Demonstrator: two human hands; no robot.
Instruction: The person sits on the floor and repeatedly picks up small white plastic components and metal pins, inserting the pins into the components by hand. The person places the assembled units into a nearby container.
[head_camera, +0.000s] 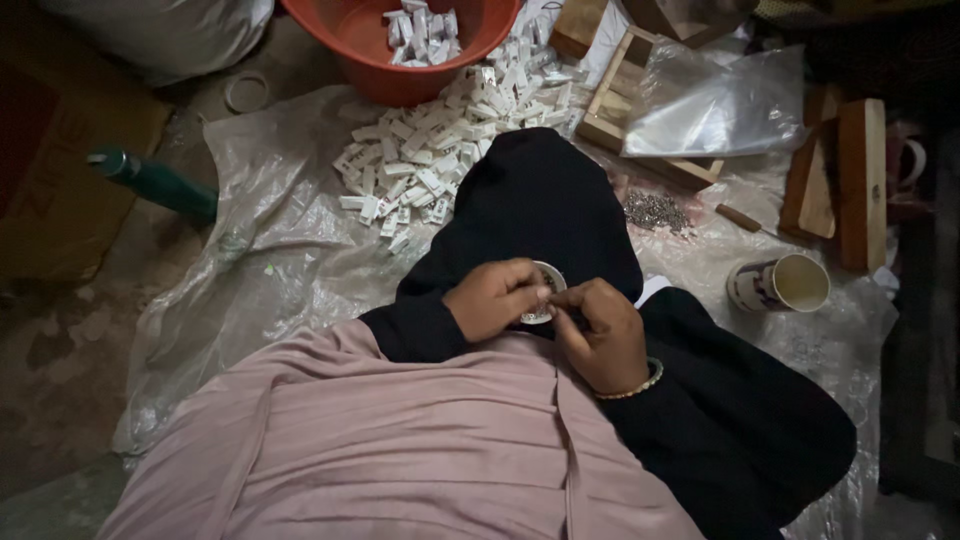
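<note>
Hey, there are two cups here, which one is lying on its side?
The patterned cup right of the knee, on the plastic sheet; the other cup sits between both hands.

Only 1 view here — a camera worn on the head, looking steeply down over the person's own lap. It sits close above the hands: the left hand (495, 298) and right hand (605, 335) meet just below the middle of the frame. Nearest the lens, along the bottom edge, lies pink cloth (400, 450). The far side of the scene runs along the top edge — the orange tub (350, 50) is cut off there. The plastic sheet (260, 270) on the floor spreads well out to the left.
</note>
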